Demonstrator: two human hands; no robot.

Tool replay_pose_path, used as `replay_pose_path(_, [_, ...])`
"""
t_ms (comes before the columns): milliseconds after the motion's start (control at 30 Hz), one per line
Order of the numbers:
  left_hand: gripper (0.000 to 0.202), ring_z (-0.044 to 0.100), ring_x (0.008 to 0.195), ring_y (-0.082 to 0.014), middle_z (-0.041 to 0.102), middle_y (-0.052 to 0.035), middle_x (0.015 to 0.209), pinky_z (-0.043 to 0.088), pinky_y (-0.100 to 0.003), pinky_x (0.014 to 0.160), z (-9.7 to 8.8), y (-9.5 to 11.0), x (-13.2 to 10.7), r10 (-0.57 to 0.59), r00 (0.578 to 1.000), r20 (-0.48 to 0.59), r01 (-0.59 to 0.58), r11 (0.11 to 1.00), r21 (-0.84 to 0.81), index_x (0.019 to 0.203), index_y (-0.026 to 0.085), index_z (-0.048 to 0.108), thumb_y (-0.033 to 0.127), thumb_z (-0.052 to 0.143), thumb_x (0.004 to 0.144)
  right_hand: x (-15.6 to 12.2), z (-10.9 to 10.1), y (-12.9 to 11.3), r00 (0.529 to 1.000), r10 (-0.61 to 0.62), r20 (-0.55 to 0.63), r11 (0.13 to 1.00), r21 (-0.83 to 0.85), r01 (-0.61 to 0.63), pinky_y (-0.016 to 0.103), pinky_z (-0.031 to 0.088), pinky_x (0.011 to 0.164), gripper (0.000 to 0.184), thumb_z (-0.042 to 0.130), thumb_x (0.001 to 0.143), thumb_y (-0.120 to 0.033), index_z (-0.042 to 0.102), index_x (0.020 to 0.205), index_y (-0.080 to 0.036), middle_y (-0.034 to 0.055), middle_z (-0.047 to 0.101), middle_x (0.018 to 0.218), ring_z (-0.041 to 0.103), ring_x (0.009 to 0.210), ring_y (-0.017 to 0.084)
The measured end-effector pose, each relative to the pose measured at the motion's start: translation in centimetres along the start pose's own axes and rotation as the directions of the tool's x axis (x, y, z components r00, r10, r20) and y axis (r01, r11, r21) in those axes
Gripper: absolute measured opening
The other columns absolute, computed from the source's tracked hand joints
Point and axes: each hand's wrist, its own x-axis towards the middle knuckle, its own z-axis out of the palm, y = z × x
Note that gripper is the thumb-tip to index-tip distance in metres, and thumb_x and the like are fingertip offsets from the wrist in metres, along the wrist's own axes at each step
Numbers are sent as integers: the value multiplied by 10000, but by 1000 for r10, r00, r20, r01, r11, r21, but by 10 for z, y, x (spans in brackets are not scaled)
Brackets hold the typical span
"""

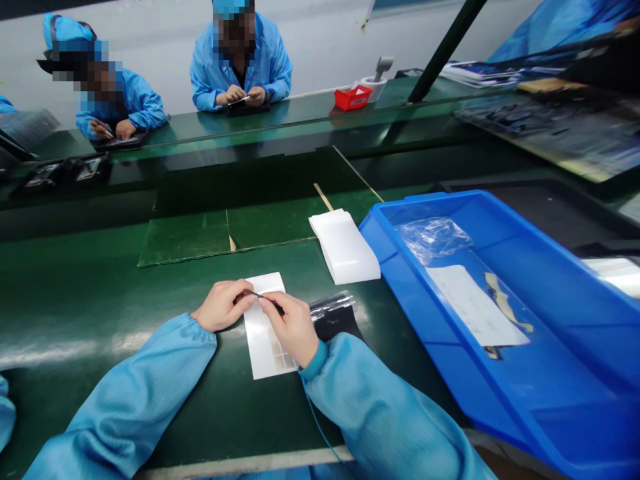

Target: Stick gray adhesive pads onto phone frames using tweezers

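Low in the middle of the frame, the left hand (223,305) and right hand (290,327) meet fingertip to fingertip, both pinched on a thin dark strip (263,297) too small to identify. It sits just above a white sheet (263,350) lying on the green table (100,293). A black pouch (336,319) lies just beside the right hand. Further up is a stack of white sheets (345,248). At right, a blue bin (575,313) holds a clear plastic bag (433,238) and a paper slip (475,303). Along the top, two co-workers in blue coats sit working.
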Motion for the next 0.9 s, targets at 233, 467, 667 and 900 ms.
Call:
replay_pose_path(233, [295,589,652,-133,646,-12,750,439,-249,648,1,-1,1,-1,1000,-19,2,996,89,905,191,613,358,405,1031,2,1,0,999,46,11,999,14,-46,319,539,780,151,596,960,-307,707,987,-209,52,753,937,699,834,206])
replay_pose_path(467, [294,565,644,-128,617,-6,743,428,-245,641,0,-1,0,-7,1000,-10,7,998,58,908,190,583,385,401,1031,2,0,0,998,26,62,999,-44,-23,321,520,770,167,560,981,-305,691,945,-207,51,741,904,691,824,211])
replay_pose_path(667, [314,557,630,-131,598,-5,705,423,-254,639,0,-1,0,7,1000,13,-7,998,55,871,187,581,372,385,1032,1,2,1,999,34,28,999,1,-34,316,534,772,110,623,945,-296,693,930,-213,43,744,898,695,811,204])
replay_pose_path(900, [257,593,662,-135,644,-16,774,446,-248,651,3,-3,-2,-6,999,-34,8,998,65,960,194,594,349,400,1026,2,0,0,998,21,58,999,-49,-18,322,535,788,236,490,1012,-310,704,985,-214,58,753,939,702,848,209])
